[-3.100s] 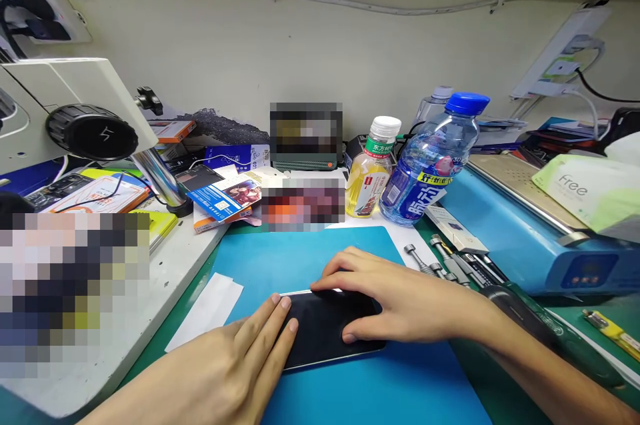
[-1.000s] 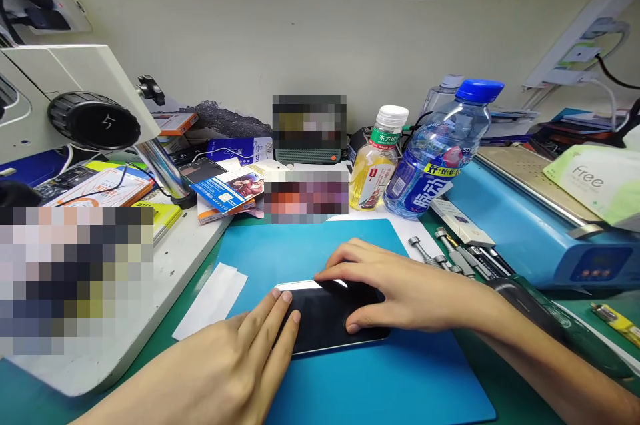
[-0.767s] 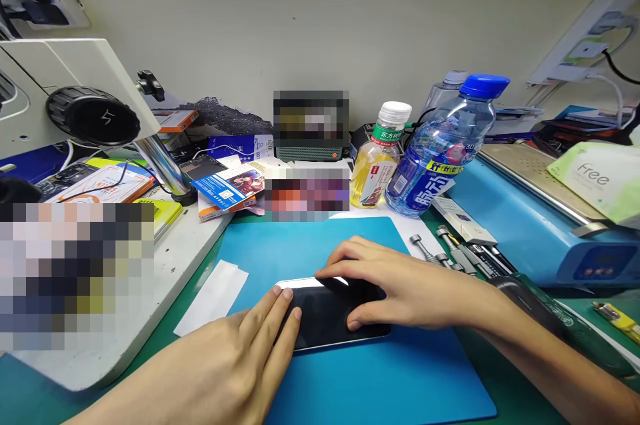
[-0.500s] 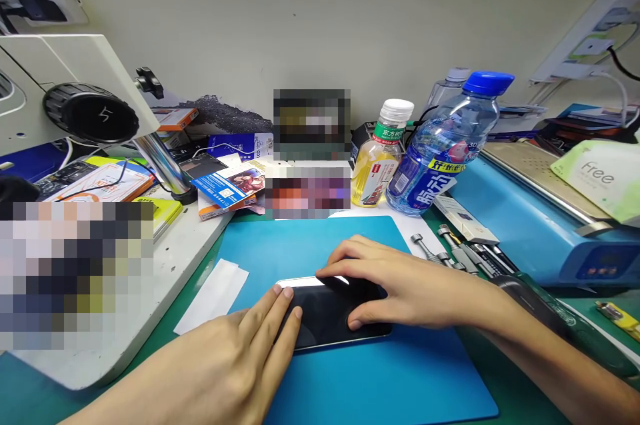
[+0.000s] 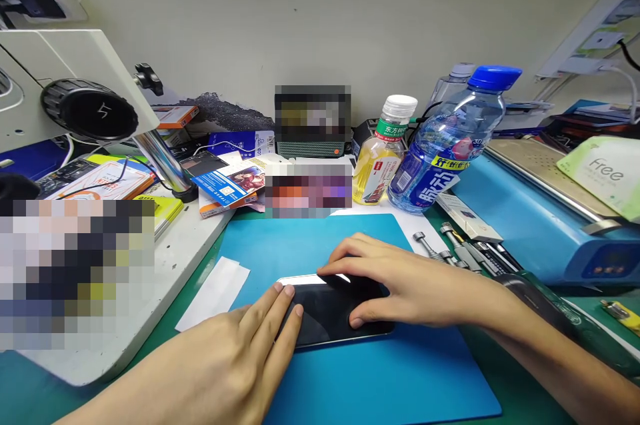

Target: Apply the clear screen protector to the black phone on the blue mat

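A black smartphone point(image 5: 320, 318) lies screen up on a blue mat point(image 5: 390, 385), with a bright reflection along its far edge. My left hand point(image 5: 245, 338) rests on the phone's left end, its fingers stretched out across the glass; the thumb is hidden. At the other end, my right hand point(image 5: 395, 282) spans the phone, fingertips at the far edge and thumb on the screen close to the near edge. Left of the phone, a white paper strip point(image 5: 213, 295) lies partly on the mat.
A microscope stand point(image 5: 167, 158) on a pale base is at left, with boxes and cards around it. Behind the mat stand a yellow drink bottle point(image 5: 377, 168) and a large blue-capped bottle point(image 5: 440, 152). Right are screwdrivers point(image 5: 463, 248) and a blue machine point(image 5: 555, 225).
The view has shifted very slightly. Both hands keep their places on the smartphone, with no visible change in grip.
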Available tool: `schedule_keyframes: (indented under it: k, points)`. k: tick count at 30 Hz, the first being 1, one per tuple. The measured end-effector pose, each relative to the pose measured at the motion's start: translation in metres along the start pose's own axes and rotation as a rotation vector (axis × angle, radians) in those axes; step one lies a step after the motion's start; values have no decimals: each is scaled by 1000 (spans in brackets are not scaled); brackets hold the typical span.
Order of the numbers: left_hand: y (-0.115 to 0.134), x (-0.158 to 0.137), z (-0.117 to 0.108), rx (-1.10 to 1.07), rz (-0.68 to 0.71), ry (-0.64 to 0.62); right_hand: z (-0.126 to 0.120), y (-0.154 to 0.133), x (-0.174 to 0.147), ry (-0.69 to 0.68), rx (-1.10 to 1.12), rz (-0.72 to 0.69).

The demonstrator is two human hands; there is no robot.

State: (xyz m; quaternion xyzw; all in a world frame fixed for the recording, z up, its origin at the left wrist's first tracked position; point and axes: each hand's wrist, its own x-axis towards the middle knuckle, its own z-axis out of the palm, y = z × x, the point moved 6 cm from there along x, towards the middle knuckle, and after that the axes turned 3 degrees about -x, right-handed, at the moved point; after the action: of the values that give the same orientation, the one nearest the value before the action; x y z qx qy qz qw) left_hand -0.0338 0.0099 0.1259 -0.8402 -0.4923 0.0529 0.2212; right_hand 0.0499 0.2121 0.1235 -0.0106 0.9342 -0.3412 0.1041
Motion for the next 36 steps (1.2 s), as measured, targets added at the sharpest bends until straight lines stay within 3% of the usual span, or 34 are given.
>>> schedule_keyframes:
  k: [36]
  points:
    - [-3, -2, -1, -36, -45, 39, -1, -1, 0, 2, 20, -1]
